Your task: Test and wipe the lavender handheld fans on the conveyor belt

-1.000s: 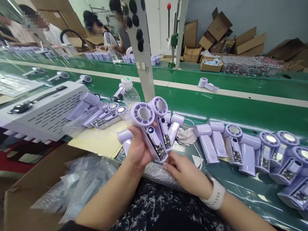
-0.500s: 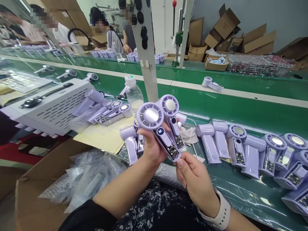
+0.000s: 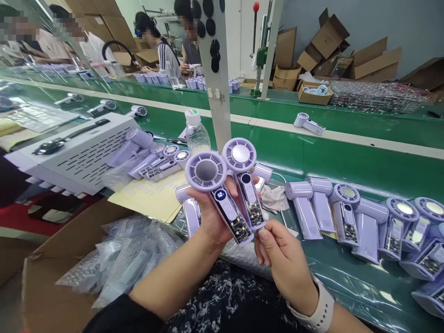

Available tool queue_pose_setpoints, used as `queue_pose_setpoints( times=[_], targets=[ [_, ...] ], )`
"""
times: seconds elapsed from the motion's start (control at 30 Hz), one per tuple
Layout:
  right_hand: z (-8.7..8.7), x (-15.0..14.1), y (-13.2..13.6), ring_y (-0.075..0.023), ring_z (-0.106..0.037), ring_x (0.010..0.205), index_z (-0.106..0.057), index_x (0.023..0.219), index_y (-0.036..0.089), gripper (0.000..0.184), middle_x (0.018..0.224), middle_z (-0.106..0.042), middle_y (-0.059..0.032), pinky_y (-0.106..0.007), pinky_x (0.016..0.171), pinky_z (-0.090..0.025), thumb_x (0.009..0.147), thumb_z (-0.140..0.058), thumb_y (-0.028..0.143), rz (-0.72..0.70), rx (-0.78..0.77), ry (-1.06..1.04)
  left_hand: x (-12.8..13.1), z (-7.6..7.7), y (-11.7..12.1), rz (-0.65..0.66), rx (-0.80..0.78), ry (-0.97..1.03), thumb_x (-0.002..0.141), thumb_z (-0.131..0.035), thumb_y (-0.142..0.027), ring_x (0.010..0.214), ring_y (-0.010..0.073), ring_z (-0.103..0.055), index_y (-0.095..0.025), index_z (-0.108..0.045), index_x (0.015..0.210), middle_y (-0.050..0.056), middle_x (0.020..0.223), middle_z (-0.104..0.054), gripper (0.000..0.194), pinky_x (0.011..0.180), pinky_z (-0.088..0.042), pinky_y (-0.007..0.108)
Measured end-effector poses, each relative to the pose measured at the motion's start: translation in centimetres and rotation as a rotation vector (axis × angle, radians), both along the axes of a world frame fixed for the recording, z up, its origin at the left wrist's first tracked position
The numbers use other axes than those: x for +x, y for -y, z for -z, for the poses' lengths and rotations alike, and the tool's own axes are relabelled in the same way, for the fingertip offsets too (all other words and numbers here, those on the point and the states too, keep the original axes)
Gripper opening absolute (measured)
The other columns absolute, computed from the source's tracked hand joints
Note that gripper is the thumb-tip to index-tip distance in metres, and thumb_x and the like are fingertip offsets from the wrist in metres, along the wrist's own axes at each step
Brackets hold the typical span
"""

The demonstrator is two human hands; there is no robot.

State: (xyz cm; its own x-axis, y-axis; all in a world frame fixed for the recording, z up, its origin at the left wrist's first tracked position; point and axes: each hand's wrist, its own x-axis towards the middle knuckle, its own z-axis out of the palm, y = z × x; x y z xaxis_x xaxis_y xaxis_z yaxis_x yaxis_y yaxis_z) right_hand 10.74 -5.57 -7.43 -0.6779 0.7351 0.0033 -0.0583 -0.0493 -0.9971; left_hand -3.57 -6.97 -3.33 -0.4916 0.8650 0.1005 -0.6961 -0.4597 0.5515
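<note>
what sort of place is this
Probably a factory assembly line: many matching purple handheld fans sit in rows, people work along the far side of a long green bench, and opened cardboard boxes are piled behind it.

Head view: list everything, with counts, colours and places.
held fans: two, lilac, centre
right fans: at least seven, lilac, bench right
box: one, white, left
left fans: several, lilac, beside box
far fans: at least four, lilac, background
cord: one, dark, atop box
bottle: one, clear, behind held fans
paper: count unclear, yellow, left
cloth: one, pale, right of held fans
carton: one, brown, lower left
bubble bags: several, clear, inside carton
post: one, grey, centre
press: one, green, back centre
back cartons: several, brown, back right
bench: one, green, across view
people: at least four, mixed clothing, back left
watch: one, white, lower right
left hand: one, bare, gripping held fans
right hand: one, bare, at held fans' base
</note>
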Motion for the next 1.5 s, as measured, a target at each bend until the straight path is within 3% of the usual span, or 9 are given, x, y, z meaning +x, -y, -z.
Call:
queue_pose_setpoints(
  times=[0.27, 0.37, 0.5, 0.6, 0.7, 0.8, 0.97, 1.17, 1.5],
  targets=[
    [0.2, -0.3, 0.8, -0.0104, -0.041, 0.041, -0.049, 0.075, 0.023, 0.045, 0.047, -0.041, 0.0088, -0.023, 0.043, -0.032, 0.100, -0.053, 0.060, 0.048, -0.156, -0.007, 0.8, 1.4, 0.2, -0.060, -0.018, -0.108, 0.054, -0.069, -0.090, 0.088, 0.0263, -0.072, -0.020, -0.068, 0.060, 0.009, 0.104, -0.077, 0.070, 0.073, -0.063, 0.036],
    [0.3, 0.1, 0.0, -0.0149, -0.056, 0.062, -0.056, 0.079, 0.022, 0.040, 0.065, -0.059, 0.0011, -0.027, 0.062, -0.045, 0.103, -0.051, 0.054, -0.003, -0.007, 0.051, 0.6, 1.4, 0.0, -0.029, -0.003, -0.121, 0.053, -0.069, -0.090, 0.084, 0.0255, -0.073, -0.019, -0.066, 0.061, 0.008, 0.100, -0.076, 0.072, 0.072, -0.063, 0.036],
    [0.6, 0.2, -1.6, -0.0212, -0.060, 0.089, -0.058, 0.084, 0.022, 0.037, 0.095, -0.066, -0.0059, -0.034, 0.081, -0.047, 0.106, -0.044, 0.049, 0.009, 0.209, 0.093, 0.0, 1.3, 0.1, -0.044, -0.012, -0.060, 0.063, -0.068, -0.086, 0.104, 0.0308, -0.072, -0.020, -0.067, 0.074, 0.008, 0.106, -0.076, 0.066, 0.088, -0.062, 0.041],
    [0.8, -0.4, -2.8, -0.0270, -0.054, 0.126, -0.062, 0.111, 0.023, 0.034, 0.132, -0.061, -0.0107, -0.042, 0.107, -0.041, 0.105, -0.045, 0.051, 0.095, 0.234, 0.075, -0.5, 1.6, 1.0, -0.049, -0.039, -0.113, 0.070, -0.077, -0.070, 0.111, 0.0339, -0.070, -0.021, -0.073, 0.086, 0.009, 0.109, -0.076, 0.052, 0.098, -0.057, 0.046],
    [0.1, -1.0, -3.7, -0.0277, -0.042, 0.145, -0.048, 0.142, 0.025, 0.053, 0.156, -0.048, -0.0099, -0.045, 0.119, -0.035, 0.100, -0.054, 0.057, 0.007, 0.135, -0.060, -1.4, 2.3, 2.1, 0.025, -0.100, -0.332, 0.066, -0.089, -0.047, 0.089, 0.0278, -0.074, -0.020, -0.077, 0.092, 0.007, 0.096, -0.079, 0.039, 0.085, -0.059, 0.038],
    [-0.9, -0.9, -4.6, -0.0289, -0.059, 0.129, -0.053, 0.135, 0.027, 0.057, 0.141, -0.061, -0.0101, -0.044, 0.106, -0.050, 0.090, -0.069, 0.058, -0.121, 0.006, -0.184, -2.4, 2.8, 2.2, 0.070, -0.179, -0.527, 0.066, -0.092, -0.042, 0.080, 0.0218, -0.072, -0.019, -0.078, 0.094, 0.006, 0.092, -0.079, 0.039, 0.080, -0.058, 0.032],
    [-1.3, 1.0, -5.9, -0.0207, -0.064, 0.083, -0.058, 0.118, 0.028, 0.044, 0.102, -0.066, -0.0034, -0.038, 0.076, -0.057, 0.084, -0.080, 0.045, 0.069, -0.018, -0.153, -2.6, 2.6, 0.8, 0.177, -0.306, -0.335, 0.077, -0.079, -0.059, 0.081, 0.0195, -0.069, -0.017, -0.072, 0.096, 0.005, 0.089, -0.073, 0.047, 0.078, -0.059, 0.032],
    [-1.1, 3.3, -5.6, -0.0179, -0.062, 0.089, -0.062, 0.115, 0.029, 0.019, 0.108, -0.062, -0.0023, -0.034, 0.079, -0.054, 0.097, -0.067, 0.035, 0.029, -0.063, -0.324, -0.5, 2.2, 1.2, 0.419, -0.150, -0.249, 0.075, -0.083, -0.021, 0.076, 0.0134, -0.063, -0.023, -0.059, 0.121, 0.000, 0.094, -0.060, 0.052, 0.066, -0.057, 0.027],
    [0.2, 3.5, -5.0, -0.0171, -0.061, 0.081, -0.061, 0.115, 0.029, 0.020, 0.102, -0.062, -0.0014, -0.034, 0.075, -0.054, 0.097, -0.067, 0.037, 0.013, -0.164, -0.257, 0.7, 2.2, 1.0, 0.449, -0.120, -0.353, 0.081, -0.080, -0.029, 0.073, 0.0131, -0.064, -0.020, -0.055, 0.116, 0.001, 0.096, -0.058, 0.045, 0.066, -0.055, 0.028]
  ],
)
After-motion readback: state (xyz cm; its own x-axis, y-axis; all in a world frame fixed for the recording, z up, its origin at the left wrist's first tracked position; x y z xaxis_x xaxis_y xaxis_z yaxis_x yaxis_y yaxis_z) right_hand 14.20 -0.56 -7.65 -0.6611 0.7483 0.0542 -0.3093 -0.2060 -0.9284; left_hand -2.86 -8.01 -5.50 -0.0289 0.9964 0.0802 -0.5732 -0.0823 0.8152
